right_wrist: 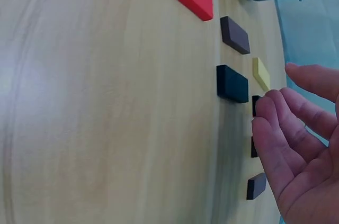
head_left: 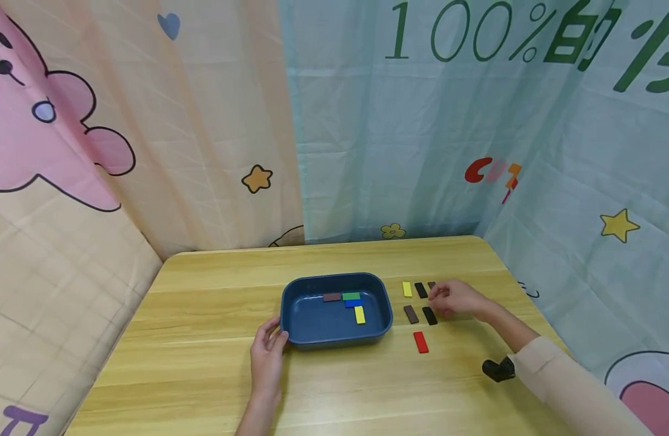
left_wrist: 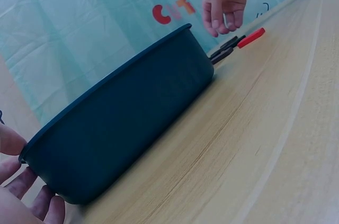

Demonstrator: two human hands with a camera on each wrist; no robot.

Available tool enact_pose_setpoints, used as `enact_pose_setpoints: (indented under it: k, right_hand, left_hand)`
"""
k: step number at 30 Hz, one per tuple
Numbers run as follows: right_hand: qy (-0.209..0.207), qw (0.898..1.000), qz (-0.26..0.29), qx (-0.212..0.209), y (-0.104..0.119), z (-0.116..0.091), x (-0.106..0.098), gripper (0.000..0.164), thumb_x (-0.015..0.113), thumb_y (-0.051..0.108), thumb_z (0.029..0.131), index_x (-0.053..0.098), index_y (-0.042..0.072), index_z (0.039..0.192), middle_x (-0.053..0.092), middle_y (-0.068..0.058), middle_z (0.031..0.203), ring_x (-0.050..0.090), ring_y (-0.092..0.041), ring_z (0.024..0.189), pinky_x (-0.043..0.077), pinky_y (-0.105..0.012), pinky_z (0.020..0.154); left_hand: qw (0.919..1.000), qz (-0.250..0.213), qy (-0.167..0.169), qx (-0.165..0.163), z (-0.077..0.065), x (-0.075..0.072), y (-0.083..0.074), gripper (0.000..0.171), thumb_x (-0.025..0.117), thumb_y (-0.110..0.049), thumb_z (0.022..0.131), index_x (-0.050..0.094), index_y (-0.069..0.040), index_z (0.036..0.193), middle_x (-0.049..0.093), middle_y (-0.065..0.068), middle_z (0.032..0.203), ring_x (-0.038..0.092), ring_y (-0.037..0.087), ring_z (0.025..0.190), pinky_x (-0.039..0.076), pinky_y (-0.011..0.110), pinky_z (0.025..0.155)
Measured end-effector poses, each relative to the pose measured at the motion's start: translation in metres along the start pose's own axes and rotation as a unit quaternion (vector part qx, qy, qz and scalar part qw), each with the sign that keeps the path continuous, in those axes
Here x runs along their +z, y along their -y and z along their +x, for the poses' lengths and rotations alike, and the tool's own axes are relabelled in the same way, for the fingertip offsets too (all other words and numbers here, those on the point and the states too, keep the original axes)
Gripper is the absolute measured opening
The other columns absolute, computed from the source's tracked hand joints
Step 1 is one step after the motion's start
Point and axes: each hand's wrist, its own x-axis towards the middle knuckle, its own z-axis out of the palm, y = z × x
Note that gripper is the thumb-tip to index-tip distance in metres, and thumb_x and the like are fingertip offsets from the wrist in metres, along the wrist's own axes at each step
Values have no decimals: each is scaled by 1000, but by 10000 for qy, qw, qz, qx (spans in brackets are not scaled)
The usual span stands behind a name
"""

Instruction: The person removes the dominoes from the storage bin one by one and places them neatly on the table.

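Observation:
My left hand [head_left: 267, 357] grips the near left corner of a dark blue rectangular basin [head_left: 334, 342], thumb at the rim and fingers against the outer wall. Inside the basin lie a brown block [head_left: 331, 297], a green block [head_left: 351, 296], a blue block [head_left: 353, 304] and a yellow block [head_left: 359, 315]. To the right, my right hand [head_left: 455, 298] hovers over loose flat blocks with fingers loosely bent and nothing between them. Under or beside it are a black block [right_wrist: 233, 83], a brown block [right_wrist: 235, 35] and a yellow block [right_wrist: 260, 73]; the hand partly hides others.
A red block [head_left: 420, 342] lies nearest the front of the group. All stand on a wooden table [head_left: 203, 363] whose back edge meets printed curtains [head_left: 367, 151]. A black device [head_left: 498, 370] shows at the right sleeve cuff.

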Motion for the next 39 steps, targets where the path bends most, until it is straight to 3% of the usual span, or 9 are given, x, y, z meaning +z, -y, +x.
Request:
enact_pose_setpoints:
  k: [7, 15, 19, 25, 29, 39]
  right_hand:
    - [344, 9988, -294, -189, 20, 10, -3, 22, 71, 11, 97, 67, -6, 111, 66, -6, 85, 59, -22, 73, 55, -40, 68]
    - [838, 9941, -195, -666, 45, 19, -7, 30, 70, 10, 97, 63, -10, 118, 66, -10, 90, 58, -23, 76, 54, -45, 72]
    - [963, 9903, -355, -938, 57, 27, -7, 29, 70, 9, 97, 64, -10, 118, 67, -9, 91, 61, -31, 78, 55, -47, 71]
    - [1110, 9853, -621, -1140, 75, 39, -2, 22, 69, 8, 98, 67, -2, 117, 71, -6, 96, 66, -44, 94, 58, -44, 80]
    - [1197, 9849, -627, -1081, 87, 46, 2, 22, 70, 8, 98, 67, -1, 118, 69, -5, 96, 66, -43, 101, 58, -43, 84]
    - [1377, 9783, -793, -1332, 109, 56, 8, 24, 71, 7, 98, 67, -6, 118, 69, -4, 94, 68, -31, 93, 58, -35, 81]
  left_hand:
    - [10000, -5, 3, 3, 0, 0, -1, 39, 56, 2, 103, 51, 7, 141, 51, 26, 146, 54, 38, 129, 51, 16, 92]
    - [10000, -46, -9, 54, 0, 0, -2, 38, 55, 3, 102, 51, 8, 140, 50, 28, 146, 54, 39, 129, 51, 17, 92]
    - [10000, -50, -11, 64, -1, 1, -2, 39, 55, 3, 103, 50, 8, 141, 50, 28, 146, 53, 40, 129, 51, 16, 91]
    - [10000, -79, -3, 9, 1, 1, 0, 38, 55, 5, 102, 51, 8, 139, 51, 28, 145, 53, 41, 129, 51, 16, 91]
    - [10000, -21, -22, -7, 1, 1, 1, 38, 55, 5, 102, 52, 8, 139, 52, 27, 145, 54, 40, 129, 51, 17, 91]
    - [9999, 10, -44, 91, -1, 1, 0, 38, 56, 3, 102, 52, 8, 139, 51, 29, 144, 56, 38, 125, 51, 16, 89]
